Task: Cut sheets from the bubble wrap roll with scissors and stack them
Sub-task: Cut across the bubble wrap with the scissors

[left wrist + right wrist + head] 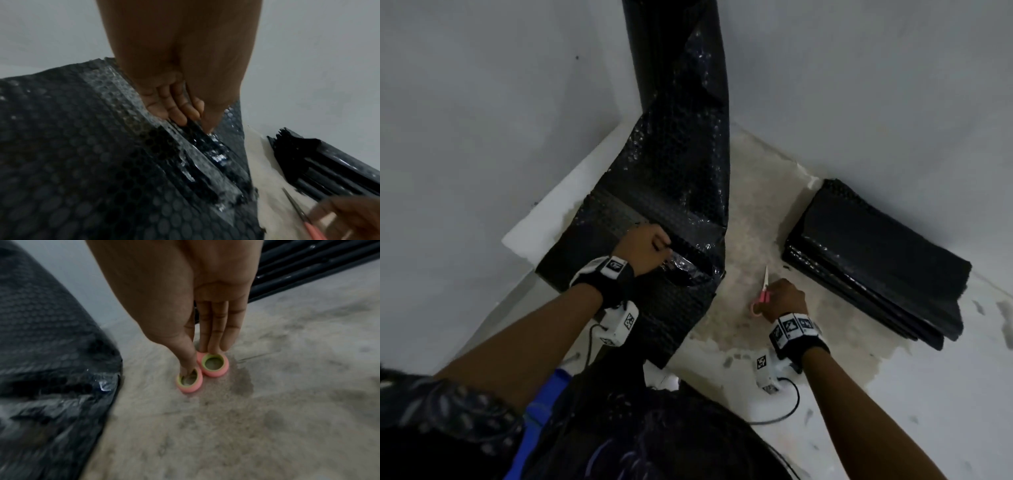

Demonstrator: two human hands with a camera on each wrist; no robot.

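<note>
A black bubble wrap roll [671, 51] stands upright in the corner of the walls. Its loose sheet [654, 205] runs down onto the floor toward me. My left hand [657, 251] pinches a raised fold of that sheet; in the left wrist view the fingers [180, 116] and thumb squeeze the fold. Pink scissors [764, 291] lie on the floor to the right of the sheet, blades pointing away from me. My right hand [774, 298] is at their handles. The thumb tip sits in one ring [190, 386] and the straight fingers touch the other ring [214, 374]. A stack of cut black sheets [876, 263] lies at the right.
Grey walls meet in a corner behind the roll. A white ledge [558, 212] runs along the left wall under the sheet. The floor [750, 212] between sheet and stack is worn bare concrete. Cables trail from both wrist cameras near my body.
</note>
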